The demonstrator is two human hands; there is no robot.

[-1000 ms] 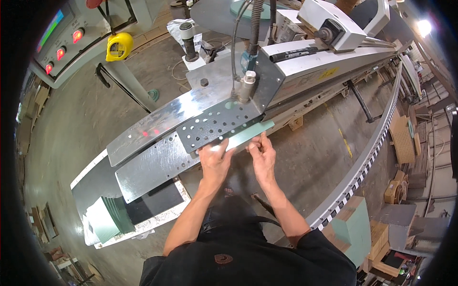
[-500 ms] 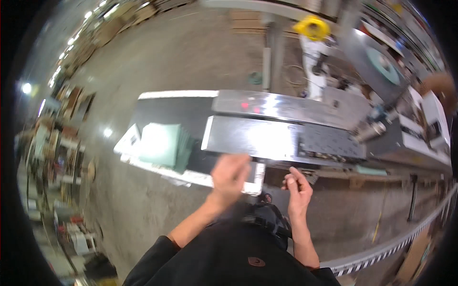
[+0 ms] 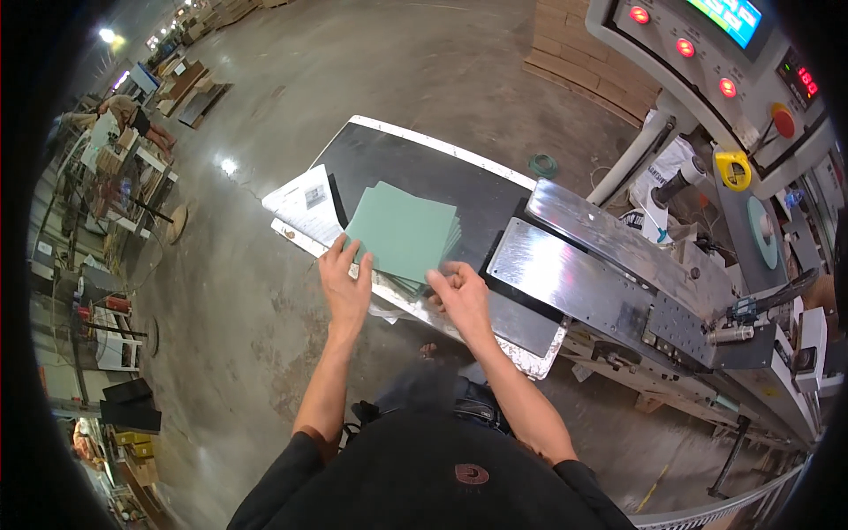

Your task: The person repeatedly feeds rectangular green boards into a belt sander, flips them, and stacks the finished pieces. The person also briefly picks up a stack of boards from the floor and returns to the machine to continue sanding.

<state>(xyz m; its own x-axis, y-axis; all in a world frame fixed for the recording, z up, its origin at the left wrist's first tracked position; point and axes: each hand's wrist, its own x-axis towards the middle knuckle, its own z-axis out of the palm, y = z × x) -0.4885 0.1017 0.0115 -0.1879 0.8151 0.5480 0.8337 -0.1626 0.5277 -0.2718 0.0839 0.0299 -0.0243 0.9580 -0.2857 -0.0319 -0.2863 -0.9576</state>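
A loose, slightly fanned stack of square pale green sheets (image 3: 402, 231) lies on the dark top of a white-edged table (image 3: 389, 146). At the stack's near left corner is my left hand (image 3: 346, 278), its fingers apart and their tips against the edge. My right hand (image 3: 464, 300) is by the near right corner, fingers bent but apart, with nothing seen between them. Whether its fingertips touch the sheets I cannot tell. Left of the stack lies a white printed paper (image 3: 311, 205), partly tucked beside the sheets.
Two long metal plates (image 3: 556, 269) of a machine reach in from the right. Above them hangs a control panel (image 3: 707, 75) with lit red buttons and a screen. A yellow tape dispenser-like piece (image 3: 733, 170) sits below it. Another person (image 3: 132, 115) is far left.
My view has turned so that the stack is now in front of me and the metal plates are off to the right. Both hands have moved from beside the plates to the stack's near edge.
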